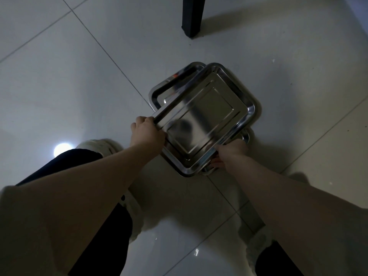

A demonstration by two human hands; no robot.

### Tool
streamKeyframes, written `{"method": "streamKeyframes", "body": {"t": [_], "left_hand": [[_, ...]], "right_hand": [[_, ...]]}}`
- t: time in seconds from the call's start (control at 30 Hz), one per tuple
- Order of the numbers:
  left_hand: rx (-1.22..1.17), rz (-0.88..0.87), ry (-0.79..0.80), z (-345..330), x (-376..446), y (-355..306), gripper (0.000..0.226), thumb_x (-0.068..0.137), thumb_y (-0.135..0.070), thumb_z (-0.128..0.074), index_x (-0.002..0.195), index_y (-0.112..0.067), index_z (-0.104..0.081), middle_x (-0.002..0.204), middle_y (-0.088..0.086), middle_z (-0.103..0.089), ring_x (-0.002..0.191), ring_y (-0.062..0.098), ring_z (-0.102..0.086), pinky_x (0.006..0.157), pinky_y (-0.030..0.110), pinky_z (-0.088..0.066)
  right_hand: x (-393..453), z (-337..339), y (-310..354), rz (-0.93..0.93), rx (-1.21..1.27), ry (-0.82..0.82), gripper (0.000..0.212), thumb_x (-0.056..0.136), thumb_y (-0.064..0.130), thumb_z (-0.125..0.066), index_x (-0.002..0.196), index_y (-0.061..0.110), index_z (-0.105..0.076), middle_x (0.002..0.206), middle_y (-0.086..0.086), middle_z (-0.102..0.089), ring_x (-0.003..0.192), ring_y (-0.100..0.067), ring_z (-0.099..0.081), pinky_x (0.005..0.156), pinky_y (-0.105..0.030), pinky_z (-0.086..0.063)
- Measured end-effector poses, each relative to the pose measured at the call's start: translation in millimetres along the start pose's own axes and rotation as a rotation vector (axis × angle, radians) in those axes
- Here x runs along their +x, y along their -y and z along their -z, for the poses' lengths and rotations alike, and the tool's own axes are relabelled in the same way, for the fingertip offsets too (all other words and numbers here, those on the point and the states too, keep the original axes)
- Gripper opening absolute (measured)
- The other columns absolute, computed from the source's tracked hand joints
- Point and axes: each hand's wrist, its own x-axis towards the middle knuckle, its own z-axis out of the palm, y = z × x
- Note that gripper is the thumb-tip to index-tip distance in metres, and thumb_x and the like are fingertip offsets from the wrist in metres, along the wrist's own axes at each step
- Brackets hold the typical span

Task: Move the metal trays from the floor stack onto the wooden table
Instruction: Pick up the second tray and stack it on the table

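Note:
A shiny rectangular metal tray point(205, 116) lies askew on top of a stack of metal trays point(159, 92) on the tiled floor. My left hand point(146, 132) grips the top tray's near-left corner, fingers curled over its rim. My right hand point(231, 152) grips the near-right edge of the same tray, with fingers tucked under it. Below the top tray, rims of lower trays stick out at the left and at the near side. The wooden table's top is out of view.
A dark furniture leg point(192, 16) stands on the floor beyond the stack. My knees in dark trousers point(65, 162) and pale shoes point(99, 146) flank the stack at the near side. Pale floor tiles point(69, 76) spread all around.

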Motion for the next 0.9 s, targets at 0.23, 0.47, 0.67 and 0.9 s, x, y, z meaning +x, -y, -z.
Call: {"method": "streamKeyframes", "body": {"t": [0.23, 0.47, 0.67, 0.9], "left_hand": [[-0.017, 0.019, 0.030, -0.3, -1.1, -3.5, 0.044, 0.093, -0.018, -0.052, 0.136, -0.011, -0.048, 0.138, 0.013, -0.040, 0.127, 0.031, -0.038, 0.108, 0.045, -0.038], [-0.072, 0.046, 0.104, -0.6, -1.7, -2.3, 0.039, 0.088, -0.030, -0.052, 0.123, -0.014, -0.057, 0.120, 0.011, -0.056, 0.106, 0.031, -0.058, 0.092, 0.048, -0.052], [-0.127, 0.084, 0.143, 0.4, -2.1, -5.9, 0.040, 0.083, -0.030, -0.052, 0.120, -0.017, -0.061, 0.115, 0.009, -0.061, 0.099, 0.029, -0.063, 0.087, 0.045, -0.056], [-0.113, 0.053, 0.085, 12.6, -19.6, -22.9, 0.045, 0.092, -0.023, -0.054, 0.135, -0.010, -0.049, 0.130, 0.012, -0.048, 0.112, 0.032, -0.055, 0.095, 0.047, -0.051]], "right_hand": [[8.2, -6.5, -7.8, 0.099, -0.018, -0.185, 0.013, 0.080, 0.016, -0.073, 0.085, 0.009, -0.063, 0.092, -0.019, -0.072, 0.078, -0.037, -0.073, 0.068, -0.049, -0.062], [-3.8, 5.8, -4.7, 0.159, -0.041, -0.214, 0.020, 0.082, 0.012, -0.074, 0.097, 0.001, -0.068, 0.094, -0.019, -0.073, 0.082, -0.036, -0.073, 0.070, -0.049, -0.062], [-10.7, 12.9, 1.4, 0.179, -0.132, -0.260, 0.023, 0.082, 0.014, -0.073, 0.098, -0.001, -0.069, 0.095, -0.021, -0.072, 0.084, -0.039, -0.071, 0.071, -0.050, -0.061], [-27.7, 21.5, 0.7, 0.159, 0.086, -0.070, 0.015, 0.086, 0.016, -0.069, 0.085, 0.003, -0.062, 0.090, -0.014, -0.068, 0.086, -0.034, -0.069, 0.080, -0.050, -0.059]]}}
